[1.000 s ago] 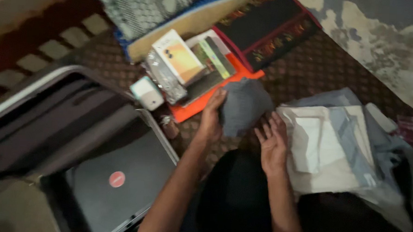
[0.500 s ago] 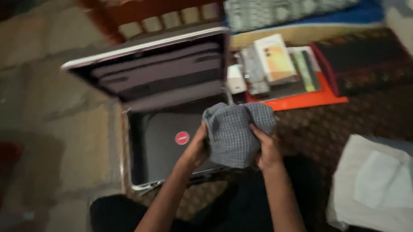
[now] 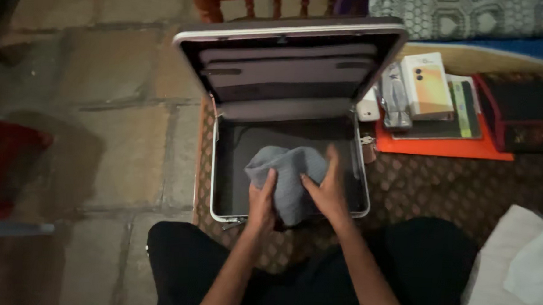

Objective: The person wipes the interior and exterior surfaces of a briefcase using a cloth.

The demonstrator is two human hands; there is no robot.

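An open briefcase (image 3: 222, 168) with a metal rim lies on the patterned mat in front of me, its lid (image 3: 287, 68) standing up at the back. A folded grey checked cloth (image 3: 288, 171) rests inside it, on top of a dark laptop. My left hand (image 3: 261, 201) grips the cloth's near left edge. My right hand (image 3: 325, 188) presses on the cloth's right side with fingers spread.
Right of the briefcase an orange folder (image 3: 442, 146) carries a small box (image 3: 430, 86), dark books and a clear pouch. A white device (image 3: 368, 108) lies beside the lid. Pale folded clothes (image 3: 516, 273) sit at lower right. Stone floor (image 3: 101, 133) spreads left; a wooden chair stands behind.
The cloth came off the mat by the orange folder, was carried leftward in both hands, and now lies in the briefcase over the laptop. My view has swung left.
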